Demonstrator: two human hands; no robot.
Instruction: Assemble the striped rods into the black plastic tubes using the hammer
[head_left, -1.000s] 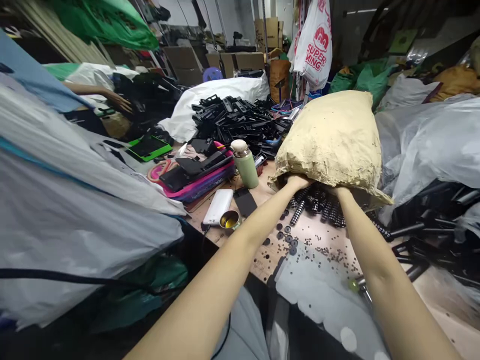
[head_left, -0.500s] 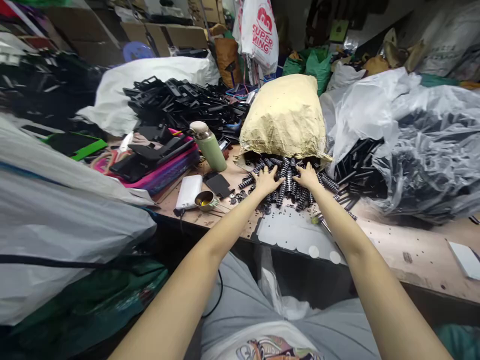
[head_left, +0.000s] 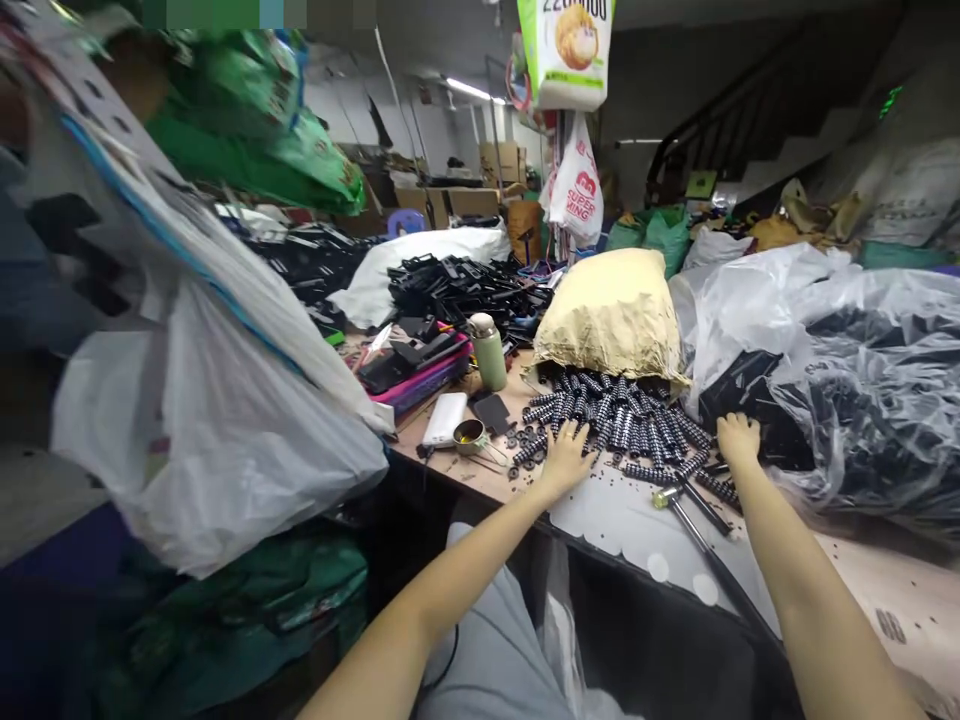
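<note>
- Head view, left hand: the left hand (head_left: 568, 460) is at the centre of the frame, palm down, fingers extended and somewhat spread. No object is seen gripped in it. The fingertips are at the near left edge of a pile of ribbed black pieces (head_left: 619, 425); firm contact cannot be confirmed.
- Head view, right hand: the right hand (head_left: 739, 440) is right of centre, back uppermost, fingers partly bent and their tips pointing away from the camera. Whether it has hold of anything cannot be told. It is just beside the right end of the pile and the clear plastic bag (head_left: 862, 290), which contains black parts.
- Head view, pile: the ribbed black pieces, marked with pale spots, lie loose between the hands, right of centre, in front of the mouth of a pale yellow sack (head_left: 611, 312) lying on the table (head_left: 847, 570).
- Head view, near edge: a hammer (head_left: 694, 525) lies slantwise at lower right of centre, partly over a pale sheet (head_left: 607, 515).
- Head view, left of the pile: a small metal cup (head_left: 469, 434), a white box-shaped device (head_left: 445, 420) and a dark flat piece (head_left: 491, 412) lie close together. A green flask (head_left: 489, 355) stands upright behind them, near a pink and purple basket (head_left: 431, 388) bearing black parts.
- Head view, left side: a large whitish bag (head_left: 247, 440) occupies much of the frame.
</note>
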